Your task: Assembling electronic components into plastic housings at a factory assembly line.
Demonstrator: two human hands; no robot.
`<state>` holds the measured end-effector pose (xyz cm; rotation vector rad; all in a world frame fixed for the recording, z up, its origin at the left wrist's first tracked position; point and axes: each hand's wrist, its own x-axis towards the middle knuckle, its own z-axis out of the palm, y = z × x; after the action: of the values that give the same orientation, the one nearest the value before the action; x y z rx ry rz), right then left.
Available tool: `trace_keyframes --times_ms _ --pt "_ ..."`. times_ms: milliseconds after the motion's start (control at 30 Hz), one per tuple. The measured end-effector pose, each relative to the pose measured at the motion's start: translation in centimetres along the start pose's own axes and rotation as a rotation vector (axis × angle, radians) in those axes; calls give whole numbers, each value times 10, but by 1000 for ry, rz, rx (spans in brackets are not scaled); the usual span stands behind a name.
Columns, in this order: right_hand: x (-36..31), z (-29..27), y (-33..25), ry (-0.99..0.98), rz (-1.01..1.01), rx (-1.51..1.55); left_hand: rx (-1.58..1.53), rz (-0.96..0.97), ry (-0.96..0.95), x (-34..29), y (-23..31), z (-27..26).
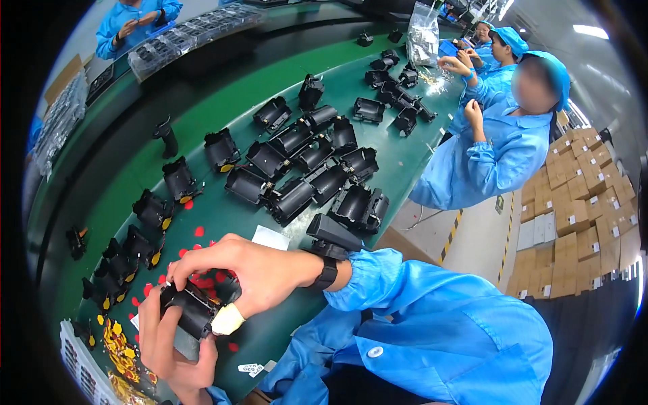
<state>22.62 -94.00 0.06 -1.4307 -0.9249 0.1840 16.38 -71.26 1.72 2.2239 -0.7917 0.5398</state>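
A black plastic housing (194,312), hollow and half-round, is held low over the green bench between my two hands. My left hand (165,347) grips its near left side, with the fingers bent round it. From above, my right hand (253,273) closes on the far and right sides. The right thumb wears a cream finger cot (228,319) and presses the housing's right end. Small red discs (199,231) lie scattered on the bench round my hands and partly under them. Just left of my hands is a row of black housings with yellow tabs (179,179).
Many similar black housings (290,199) cover the middle of the green bench (398,152). Yellow-and-red parts (120,351) lie by a tray (84,368) at lower left. A white card (270,237) lies beyond my right hand. Co-workers in blue (496,152) sit along the right edge.
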Motion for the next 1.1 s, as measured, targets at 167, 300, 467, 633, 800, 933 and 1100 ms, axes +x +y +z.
trace_keyframes --times_ms 167,300,467,633,800,933,1100 --pt "0 2 -1 75 -1 25 23 -13 15 1 2 1" --pt "0 6 1 95 48 145 18 -11 19 2 1 2" --pt "-1 0 -2 -22 151 207 5 6 33 0 -2 2" --pt "-3 0 -1 -5 99 168 8 8 26 1 0 3" --pt "-3 3 -4 8 87 149 8 -8 21 0 2 3" --pt "-4 0 -4 9 68 72 -9 4 32 0 1 5" --pt "0 2 -5 87 -10 86 -3 -8 35 5 2 3"
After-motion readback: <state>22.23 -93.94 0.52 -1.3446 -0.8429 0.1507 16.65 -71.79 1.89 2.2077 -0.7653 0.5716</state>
